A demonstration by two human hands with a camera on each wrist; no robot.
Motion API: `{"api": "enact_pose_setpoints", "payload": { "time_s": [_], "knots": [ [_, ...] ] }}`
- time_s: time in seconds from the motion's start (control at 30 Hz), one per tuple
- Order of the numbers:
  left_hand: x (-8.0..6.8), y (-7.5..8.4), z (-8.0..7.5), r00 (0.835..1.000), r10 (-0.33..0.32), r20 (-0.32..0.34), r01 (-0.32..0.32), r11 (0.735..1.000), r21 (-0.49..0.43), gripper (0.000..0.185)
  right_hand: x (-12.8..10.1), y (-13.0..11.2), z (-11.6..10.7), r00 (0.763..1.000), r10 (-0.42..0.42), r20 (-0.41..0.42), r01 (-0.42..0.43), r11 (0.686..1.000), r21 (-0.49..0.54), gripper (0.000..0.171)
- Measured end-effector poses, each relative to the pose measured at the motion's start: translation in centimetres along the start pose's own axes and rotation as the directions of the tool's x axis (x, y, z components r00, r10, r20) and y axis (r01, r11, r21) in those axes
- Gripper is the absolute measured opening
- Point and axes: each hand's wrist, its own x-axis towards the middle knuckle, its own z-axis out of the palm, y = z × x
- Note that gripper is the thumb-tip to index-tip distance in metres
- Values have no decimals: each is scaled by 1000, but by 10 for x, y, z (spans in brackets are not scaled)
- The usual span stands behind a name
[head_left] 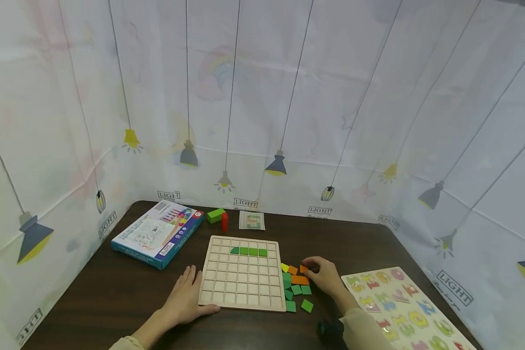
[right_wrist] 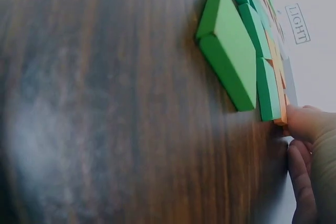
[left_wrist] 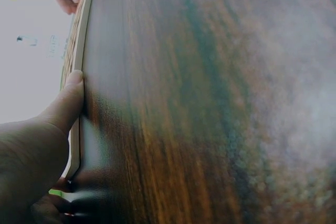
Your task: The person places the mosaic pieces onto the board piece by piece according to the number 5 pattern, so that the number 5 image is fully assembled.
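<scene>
A square wooden grid board (head_left: pixel 240 277) lies on the dark table, with a row of green pieces (head_left: pixel 249 251) in its upper part. My left hand (head_left: pixel 184 297) rests at the board's lower left corner, its thumb against the near edge. To the right of the board, my right hand (head_left: pixel 325 275) pinches a small orange block (head_left: pixel 304 269) between thumb and fingers. Beside that hand lie a longer orange block (head_left: pixel 300 280), a yellow piece (head_left: pixel 285 267) and several green blocks (head_left: pixel 307 306). In the right wrist view the fingertips partly hide the orange block.
A puzzle box (head_left: pixel 159 233) lies at the back left. Near it are a light green block (head_left: pixel 216 215), a red block (head_left: pixel 224 221) and a small pattern card (head_left: pixel 252 220). A number puzzle board (head_left: pixel 402 306) lies at the right, close to my right forearm.
</scene>
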Motion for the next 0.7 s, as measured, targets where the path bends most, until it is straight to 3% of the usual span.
{"api": "enact_pose_setpoints", "payload": {
  "time_s": [0.33, 0.57, 0.7],
  "knots": [
    [-1, -2, 5, 1000, 8, 0, -8, 1000, 6, 109, 3, -5, 5, 995, -66, -70, 66, 998, -6, 21],
    [-1, -4, 5, 1000, -1, 0, 1, 1000, 11, 111, 13, -25, 16, 994, -94, -62, 96, 995, 35, 22],
    [0, -2, 3, 1000, 1, 1, -1, 1000, -2, 111, 20, -40, 23, 986, -149, -77, 154, 986, 66, 21]
  ]
}}
